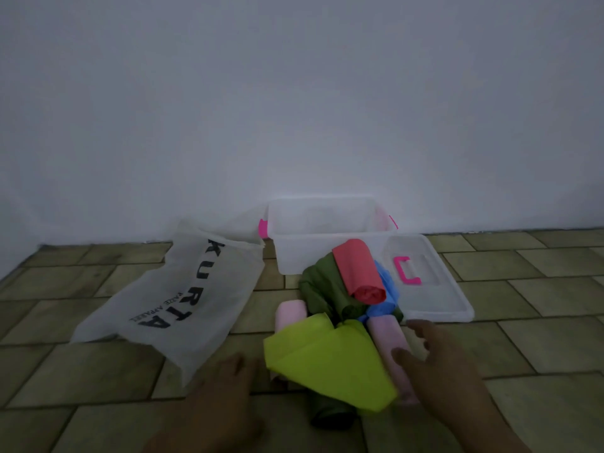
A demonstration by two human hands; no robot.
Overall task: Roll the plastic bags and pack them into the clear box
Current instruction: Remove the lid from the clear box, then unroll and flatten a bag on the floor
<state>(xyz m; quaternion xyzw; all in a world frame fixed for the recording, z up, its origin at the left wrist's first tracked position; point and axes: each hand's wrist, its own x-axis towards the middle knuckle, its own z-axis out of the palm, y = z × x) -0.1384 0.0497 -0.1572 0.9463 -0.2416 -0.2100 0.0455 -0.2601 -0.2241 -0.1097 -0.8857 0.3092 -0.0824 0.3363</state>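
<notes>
**Rolling the lime bag tight**

The lime-green bag [327, 361] lies unrolled on the heap of rolled bags [320, 289] on the floor, just in front of the clear box [294, 256]. Our right hand [438, 364] is spread over a pink roll [389, 341]. Our left hand [225, 387] sits loose-fingered by the bag's left edge. Neither holds anything. We should flatten the bag, press the air out, then roll evenly from the near edge.

Lime bag [327, 361] hides most of a dark-green roll [331, 416].

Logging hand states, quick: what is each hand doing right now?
Left hand: open, holding nothing, beside the lime bag.
Right hand: open, spread over the pink roll.
</notes>
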